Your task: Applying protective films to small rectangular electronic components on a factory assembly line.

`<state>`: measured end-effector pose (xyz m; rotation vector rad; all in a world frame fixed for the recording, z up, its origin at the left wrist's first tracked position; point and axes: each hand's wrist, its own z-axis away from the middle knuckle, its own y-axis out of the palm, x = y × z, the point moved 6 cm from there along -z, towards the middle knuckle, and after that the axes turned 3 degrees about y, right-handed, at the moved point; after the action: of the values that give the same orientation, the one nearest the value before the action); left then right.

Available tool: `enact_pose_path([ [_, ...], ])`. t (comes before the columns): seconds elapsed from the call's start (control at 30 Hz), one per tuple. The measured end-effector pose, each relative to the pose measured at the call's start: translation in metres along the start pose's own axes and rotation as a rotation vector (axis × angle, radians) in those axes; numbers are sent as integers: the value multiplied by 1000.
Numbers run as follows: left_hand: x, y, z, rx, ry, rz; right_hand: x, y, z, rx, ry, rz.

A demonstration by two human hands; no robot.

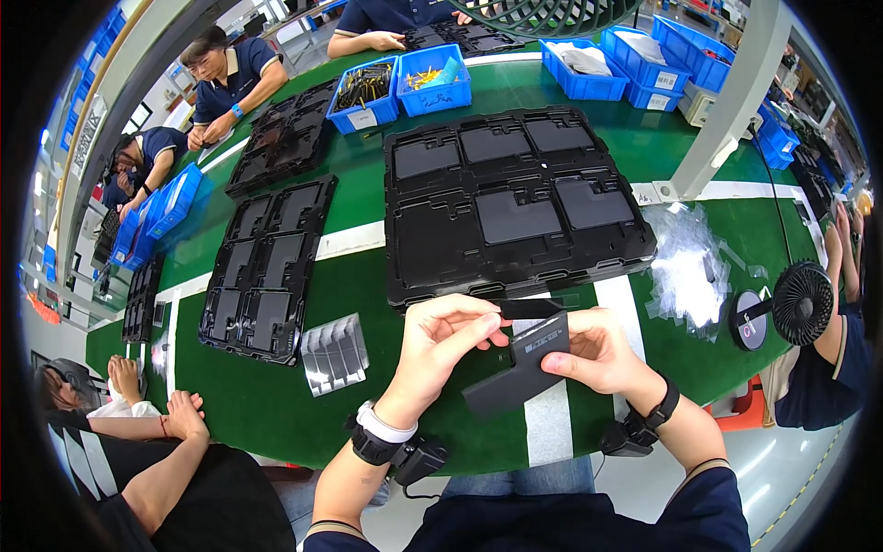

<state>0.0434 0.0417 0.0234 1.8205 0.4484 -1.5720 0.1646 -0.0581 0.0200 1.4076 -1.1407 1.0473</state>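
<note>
My right hand (602, 354) grips a flat black L-shaped battery pack (526, 375), thumb on its face and fingers behind. The pack is tilted above the green mat, with small pale print near its upper end. At that end my left hand (440, 345) is closed in a pinch, thumb against forefinger. A thin dark strip (529, 309) runs beside these fingertips; whether they hold it I cannot make out. Just beyond both hands lies a stack of black plastic trays (441, 267). Similar flat dark packs sit in its top compartments, while the near left one shows bare plastic.
A clear ribbed plastic sheet (336, 354) lies left of my hands. Clear film pieces (688, 267) and a small black fan (802, 302) are to the right. More black trays (267, 267) and blue bins (434, 81) stand farther off. Co-workers sit around the table, one close on my left.
</note>
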Motion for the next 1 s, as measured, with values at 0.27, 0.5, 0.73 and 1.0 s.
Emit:
enact_pose_path([
  [0.27, 0, -1, 4, -10, -2, 12, -7, -3, -2, -120, 79, 1],
  [0.5, 1, -2, 3, 29, 18, 50, -8, -3, -4, -127, 64, 22],
  [0.73, 2, -1, 0, 63, 103, -21, -9, -8, -6, -209, 74, 36],
  [1.0, -8, 12, 3, 108, 460, -533, 0, -13, -6, -386, -49, 546],
])
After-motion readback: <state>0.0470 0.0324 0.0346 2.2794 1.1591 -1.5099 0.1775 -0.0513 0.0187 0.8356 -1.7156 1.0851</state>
